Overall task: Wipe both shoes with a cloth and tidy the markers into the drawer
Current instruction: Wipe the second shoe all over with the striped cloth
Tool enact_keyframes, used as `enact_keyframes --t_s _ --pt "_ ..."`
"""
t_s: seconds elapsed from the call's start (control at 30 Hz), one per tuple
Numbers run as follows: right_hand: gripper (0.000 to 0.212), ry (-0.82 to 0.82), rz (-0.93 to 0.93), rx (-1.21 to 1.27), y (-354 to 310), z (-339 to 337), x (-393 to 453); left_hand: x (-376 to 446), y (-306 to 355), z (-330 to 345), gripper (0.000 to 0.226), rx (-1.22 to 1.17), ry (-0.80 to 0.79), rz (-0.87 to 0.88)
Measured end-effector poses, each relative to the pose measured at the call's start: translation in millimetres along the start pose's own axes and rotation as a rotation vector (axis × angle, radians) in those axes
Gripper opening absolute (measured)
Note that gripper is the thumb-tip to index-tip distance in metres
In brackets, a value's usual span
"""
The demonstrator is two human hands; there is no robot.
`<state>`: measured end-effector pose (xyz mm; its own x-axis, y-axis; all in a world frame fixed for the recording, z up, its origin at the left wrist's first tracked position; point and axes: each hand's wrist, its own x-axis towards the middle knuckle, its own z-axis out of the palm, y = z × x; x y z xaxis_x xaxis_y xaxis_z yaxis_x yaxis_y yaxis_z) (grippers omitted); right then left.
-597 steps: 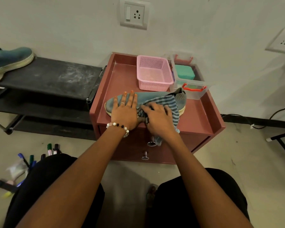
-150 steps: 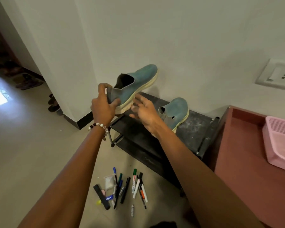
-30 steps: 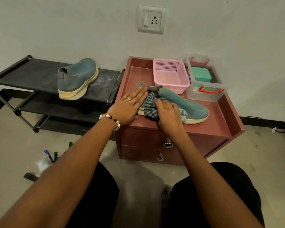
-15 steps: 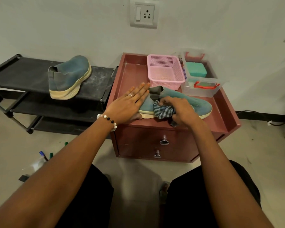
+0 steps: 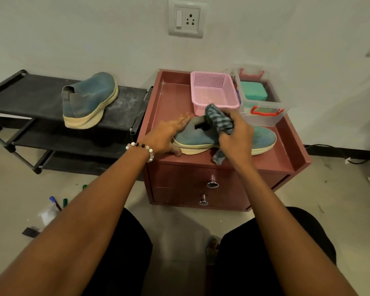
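Note:
A blue shoe with a cream sole lies on top of the red drawer cabinet, toe to the right. My left hand rests flat with straight fingers against its heel. My right hand grips a bunched striped cloth above the shoe's opening. The second blue shoe stands on the black shoe rack at the left. Several markers lie on the floor at the lower left, partly hidden by my left arm. Two closed drawers with metal knobs face me.
A pink basket and a clear box with red latches, holding a green item, stand at the back of the cabinet top. A wall socket is above. Cables run along the floor at the right. My knees are below.
My right hand has lifted the cloth from the shoe's side up over its opening, bunching it tighter. My left hand stays pressed at the heel.

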<state>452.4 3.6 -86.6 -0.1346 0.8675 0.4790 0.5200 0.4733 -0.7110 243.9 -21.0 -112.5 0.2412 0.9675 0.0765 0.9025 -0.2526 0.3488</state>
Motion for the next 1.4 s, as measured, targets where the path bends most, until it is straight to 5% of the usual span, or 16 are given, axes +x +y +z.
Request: enact_keyframes --t_s 0.07,0.17,0.37,0.57,0.73,0.9,1.17,1.4 --pt "0.057 -0.079 -0.062 -0.024 -8.4 15.9 -9.6 -0.3 -2.6 2.0 0.109 -0.066 0.059 -0.038" --pt "0.066 -0.329 -0.401 -0.348 -1.8 45.7 -28.6 -0.9 -3.9 8.1 0.089 -0.105 0.168 -0.063" --pt "0.077 -0.669 -0.549 -0.532 8.5 26.3 -16.0 -1.3 -6.7 7.5 0.111 -0.105 0.114 -0.032" --pt "0.065 -0.521 -0.303 -0.831 -15.4 47.5 -31.5 -4.8 0.5 14.0 0.111 0.073 -0.034 -0.017" --pt "0.070 -0.616 -0.393 -0.772 -12.5 28.7 -26.9 -9.2 2.8 19.3 0.103 0.290 -0.024 -0.010" --pt "0.048 -0.437 -0.205 -0.960 -11.8 33.8 -35.0 -7.3 8.4 17.9 0.108 0.187 -0.055 -0.025" --pt "0.060 -0.479 -0.347 -0.550 -4.0 42.9 -40.2 -6.4 5.2 17.3 0.105 0.145 -0.074 -0.037" --pt "0.052 -0.430 0.054 -0.851 -0.4 25.1 -31.0 -7.3 11.0 20.1 0.111 0.243 -0.044 -0.068"
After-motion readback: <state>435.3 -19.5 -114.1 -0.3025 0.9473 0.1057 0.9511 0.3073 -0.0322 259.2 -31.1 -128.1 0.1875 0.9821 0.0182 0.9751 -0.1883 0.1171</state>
